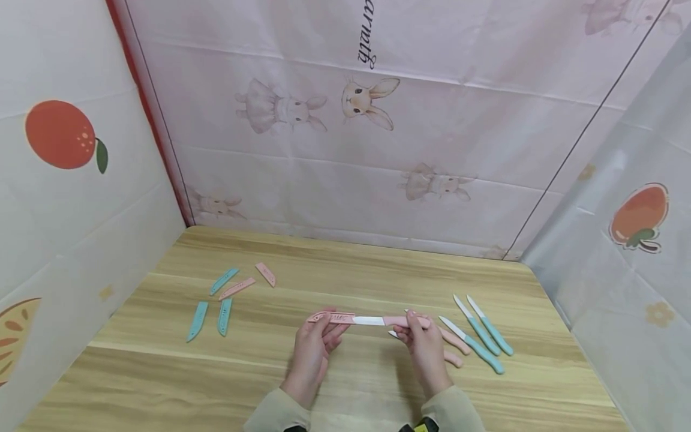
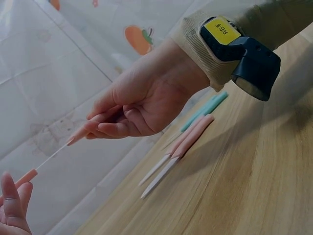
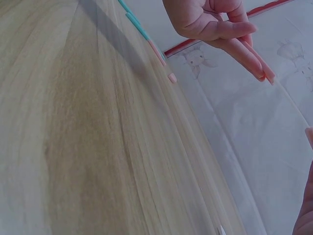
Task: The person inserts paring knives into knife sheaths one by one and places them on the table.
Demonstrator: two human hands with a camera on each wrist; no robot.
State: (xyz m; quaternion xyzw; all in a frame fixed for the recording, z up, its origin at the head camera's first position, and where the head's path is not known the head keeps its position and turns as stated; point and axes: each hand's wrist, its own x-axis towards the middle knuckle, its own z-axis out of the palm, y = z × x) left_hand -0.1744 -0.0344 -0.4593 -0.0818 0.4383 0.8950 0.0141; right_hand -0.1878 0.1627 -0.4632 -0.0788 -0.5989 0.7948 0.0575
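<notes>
My left hand point(image 1: 312, 354) holds a pink knife sheath point(image 1: 341, 318) between thumb and fingers above the table. Opposite it, my right hand point(image 1: 426, 354) pinches the pink handle of a paring knife point(image 1: 369, 321). The pale blade points left, in line with the sheath, its end at the sheath's mouth; how much of it is inside cannot be told. In the left wrist view, the right hand point(image 2: 151, 95) grips the handle while bare blade spans the gap to the sheath point(image 2: 25, 177). The left hand point(image 3: 220, 24) shows in the right wrist view.
Two pink-handled knives point(image 1: 455, 341) lie under and beside the right hand. Several teal-handled knives point(image 1: 484, 355) lie further right. On the left of the wooden table point(image 1: 162, 372) are teal sheaths point(image 1: 197, 321) and pink sheaths point(image 1: 237, 288). Printed cloth walls point(image 1: 324, 198) surround the table.
</notes>
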